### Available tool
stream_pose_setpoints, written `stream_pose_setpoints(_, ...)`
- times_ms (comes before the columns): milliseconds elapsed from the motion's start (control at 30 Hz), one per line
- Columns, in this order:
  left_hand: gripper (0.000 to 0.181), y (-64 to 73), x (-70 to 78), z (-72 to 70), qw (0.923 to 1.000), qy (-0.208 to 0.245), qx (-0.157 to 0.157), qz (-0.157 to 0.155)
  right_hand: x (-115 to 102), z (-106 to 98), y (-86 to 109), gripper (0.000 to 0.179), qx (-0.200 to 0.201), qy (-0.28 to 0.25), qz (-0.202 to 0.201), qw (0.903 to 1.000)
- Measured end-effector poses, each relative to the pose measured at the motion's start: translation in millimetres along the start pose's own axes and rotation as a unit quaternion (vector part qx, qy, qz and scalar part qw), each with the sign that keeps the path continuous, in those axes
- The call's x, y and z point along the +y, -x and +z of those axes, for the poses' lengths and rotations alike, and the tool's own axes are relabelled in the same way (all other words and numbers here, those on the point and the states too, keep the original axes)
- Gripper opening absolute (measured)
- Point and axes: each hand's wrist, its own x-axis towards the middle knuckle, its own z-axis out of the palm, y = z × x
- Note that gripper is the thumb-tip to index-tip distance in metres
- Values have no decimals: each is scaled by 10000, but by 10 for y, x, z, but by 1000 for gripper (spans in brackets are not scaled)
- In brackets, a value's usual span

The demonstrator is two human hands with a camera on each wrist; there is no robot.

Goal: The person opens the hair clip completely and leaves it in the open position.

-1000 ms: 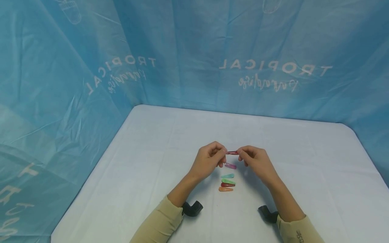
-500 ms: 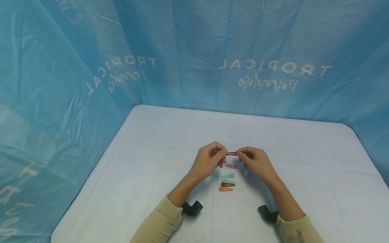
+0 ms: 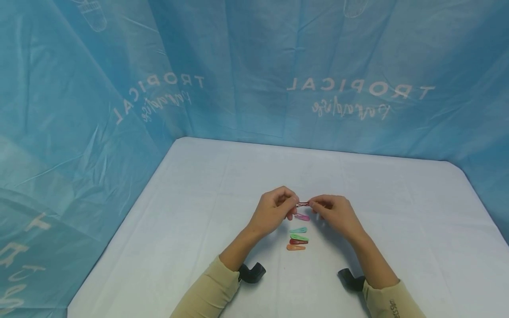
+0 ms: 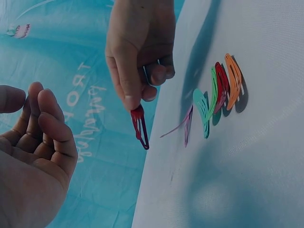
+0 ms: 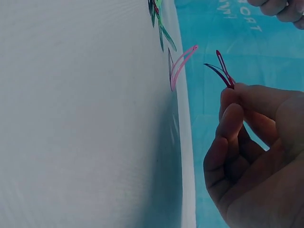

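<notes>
Between thumb and fingertips, my right hand [image 3: 334,212] pinches the wide end of a dark red snap hair clip [image 5: 223,73]. The clip is held above the table, its narrow legs spread apart and pointing toward the left hand. My left hand [image 3: 274,210] is raised beside it with loosely bent fingers; in the left wrist view a gap separates those fingers [image 4: 52,107] from the clip. Below the hands lies a pink hair clip [image 3: 302,217], sprung apart. Nearer the body, turquoise [image 3: 298,230], green [image 3: 299,237], red [image 3: 299,242] and orange clips [image 3: 296,247] lie in a column.
A white cloth covers the table [image 3: 207,176]. Blue printed sheeting [image 3: 254,79] hangs behind it and along the left side. Black curved pieces [image 3: 252,274] stick out at the inner side of both wrists, above the tabletop.
My right hand has come slightly toward the body with the dark red hair clip, whose legs now show more spread in the head view. The left hand and the clips on the table stay nearly still.
</notes>
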Motion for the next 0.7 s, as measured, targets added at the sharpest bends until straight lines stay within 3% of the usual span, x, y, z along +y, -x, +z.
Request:
stream_pose_setpoints(233,14,19,58,-23,9999,-70,-36,69,9,10,3,21,-26,192,80,9998)
stream_pose_setpoints(367,15,-24,-165,1,9999,-90,20,87,4,12,5,20,-61,356,140,9992)
stream_pose_setpoints(467,15,-28,-202,8,9999,-70,52,98,7,11,1,21,-53,538,187,9984)
stream_pose_setpoints(600,16,19,10,-18,9999,-115,-5,56,7,13,2,24,-49,825,232,9963)
stream_pose_setpoints(700,16,31,72,-27,9998,-174,-47,3,-1,17,6,24,-115,962,258,9950)
